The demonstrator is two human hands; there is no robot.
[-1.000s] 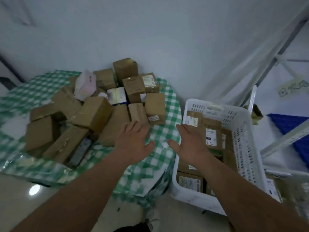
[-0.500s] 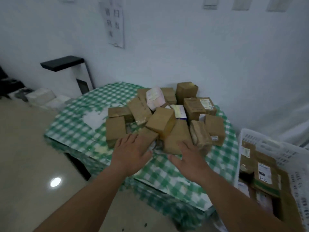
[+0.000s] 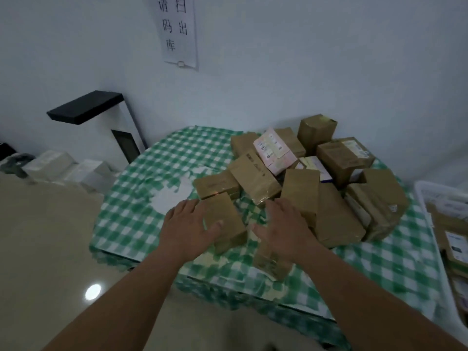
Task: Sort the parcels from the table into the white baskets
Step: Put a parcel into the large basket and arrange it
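Observation:
A pile of brown cardboard parcels [image 3: 301, 188], with one pink-white packet [image 3: 273, 150] among them, lies on the table with the green checked cloth [image 3: 141, 198]. My left hand [image 3: 187, 229] rests with spread fingers against the left side of the front parcel [image 3: 228, 224], thumb on its top. My right hand [image 3: 286, 229] lies flat, fingers straight, over a low taped parcel [image 3: 272, 260] at the table's front. The white basket [image 3: 430, 193] shows at the right edge, with labelled parcels [image 3: 453, 244] in it.
A white stand with a black top [image 3: 86, 110] is against the wall on the left, with pale boxes [image 3: 63, 168] on the floor beside it. A paper notice [image 3: 177, 31] hangs on the wall. Shiny floor lies left of the table.
The view has swung left from the basket to the table. Both hands have moved forward from the table edge onto the front parcels of the pile.

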